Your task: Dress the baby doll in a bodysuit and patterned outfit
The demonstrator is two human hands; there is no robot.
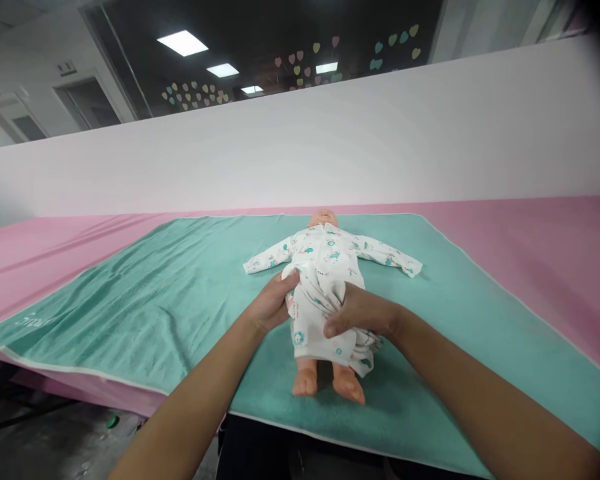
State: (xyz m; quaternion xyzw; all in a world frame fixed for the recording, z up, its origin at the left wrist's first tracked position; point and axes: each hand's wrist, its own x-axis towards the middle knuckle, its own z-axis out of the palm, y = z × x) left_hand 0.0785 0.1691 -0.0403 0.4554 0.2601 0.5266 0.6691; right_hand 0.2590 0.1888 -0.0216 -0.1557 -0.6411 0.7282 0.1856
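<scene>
A baby doll (349,385) lies on its back, head away from me and bare feet toward me. It wears a white long-sleeved baby garment (330,248) with teal and red prints, its sleeves spread to both sides. My left hand (275,300) is closed on the cloth at the doll's left-hand side in view, thumb on top. My right hand (357,312) grips bunched cloth over the lower body, thumb pointing left. Folds gather between the two hands, and a crumpled part hangs by the foot on the right. The doll's hands are hidden in the sleeves.
A teal towel (200,320) with a white edge lies under the doll, wrinkled on the left. Beneath it is a pink cover (520,247). A white wall panel (300,153) stands behind the table. A small green object (113,421) lies on the floor at lower left.
</scene>
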